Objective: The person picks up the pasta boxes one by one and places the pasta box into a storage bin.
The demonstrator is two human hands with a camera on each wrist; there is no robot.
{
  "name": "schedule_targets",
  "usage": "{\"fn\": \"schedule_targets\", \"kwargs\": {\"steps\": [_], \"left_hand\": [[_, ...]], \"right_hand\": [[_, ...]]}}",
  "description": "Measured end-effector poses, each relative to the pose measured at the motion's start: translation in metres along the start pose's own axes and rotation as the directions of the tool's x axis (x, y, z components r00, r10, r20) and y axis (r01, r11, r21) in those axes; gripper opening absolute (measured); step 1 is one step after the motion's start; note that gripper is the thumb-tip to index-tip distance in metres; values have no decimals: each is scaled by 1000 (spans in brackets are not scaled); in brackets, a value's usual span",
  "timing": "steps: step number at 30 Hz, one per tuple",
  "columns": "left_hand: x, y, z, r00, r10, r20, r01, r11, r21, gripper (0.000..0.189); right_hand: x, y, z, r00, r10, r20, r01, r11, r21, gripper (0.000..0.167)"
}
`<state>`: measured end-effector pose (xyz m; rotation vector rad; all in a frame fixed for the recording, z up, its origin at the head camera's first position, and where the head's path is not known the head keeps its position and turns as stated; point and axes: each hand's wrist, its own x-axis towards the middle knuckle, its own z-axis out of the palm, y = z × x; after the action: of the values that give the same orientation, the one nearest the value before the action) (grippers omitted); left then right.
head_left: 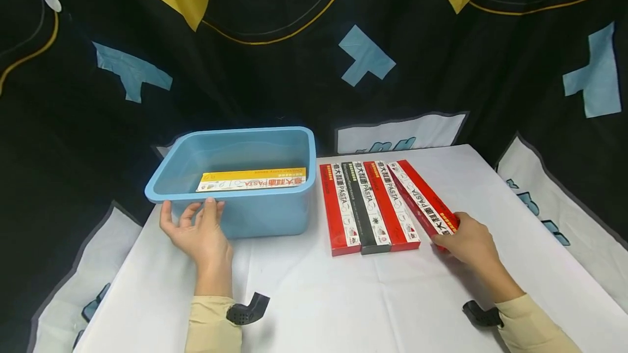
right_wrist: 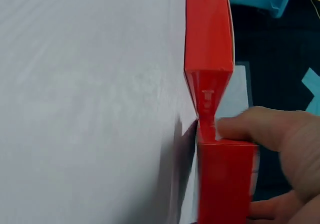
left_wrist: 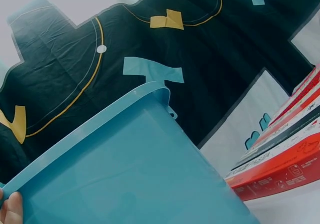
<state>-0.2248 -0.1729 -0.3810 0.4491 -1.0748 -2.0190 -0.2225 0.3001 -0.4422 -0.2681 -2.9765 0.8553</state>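
My right hand (head_left: 468,241) grips the near end of a red pasta box (head_left: 424,198), its thumb on one long side and its fingers on the other. That box lies at an angle, its near end lifted a little off the table. My left hand (head_left: 198,233) holds the front rim of a blue plastic bin (head_left: 270,214) near its left corner, with curled fingers at the rim. Inside the bin lies a yellow and white pasta box (head_left: 252,180). In the left wrist view, fingertips (left_wrist: 14,206) show at the rim of the bin.
Left of the gripped box, a red pasta box (head_left: 392,206), a black one (head_left: 365,208) and another red one (head_left: 339,211) lie side by side on the white tablecloth (head_left: 314,298). A black curtain (head_left: 275,86) hangs behind the table.
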Motion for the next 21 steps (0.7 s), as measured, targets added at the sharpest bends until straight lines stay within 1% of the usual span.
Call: {"fn": "schedule_targets", "kwargs": {"steps": [2,5,8,10,13,17,21], "left_hand": [[0,0,1,1000,3,7,-3,1000,-6,81],[0,1,3,1000,11,20,-10,1000,-17,81],[0,1,4,1000,15,26,-14,1000,-26,81],[0,1,4,1000,17,23,-16,1000,-20,81],[0,1,3,1000,18,17,-18,1000,-16,80],[-1,0,2,1000,19,10,-19,1000,-12,80],[-2,0,1,1000,13,10,-13,1000,-7,81]], "right_hand": [[-3,1,-5,998,1,-60,1,999,37,82],[-8,1,-16,988,13,-154,3,995,104,79],[-12,-1,-26,974,69,-215,-23,978,208,77],[-15,-3,-32,966,121,-228,-54,958,283,78],[-19,-6,-40,953,187,-237,-92,927,364,78],[-23,-9,-51,940,236,-247,-117,902,416,77],[-23,-15,-63,928,264,-265,-120,881,458,77]]}}
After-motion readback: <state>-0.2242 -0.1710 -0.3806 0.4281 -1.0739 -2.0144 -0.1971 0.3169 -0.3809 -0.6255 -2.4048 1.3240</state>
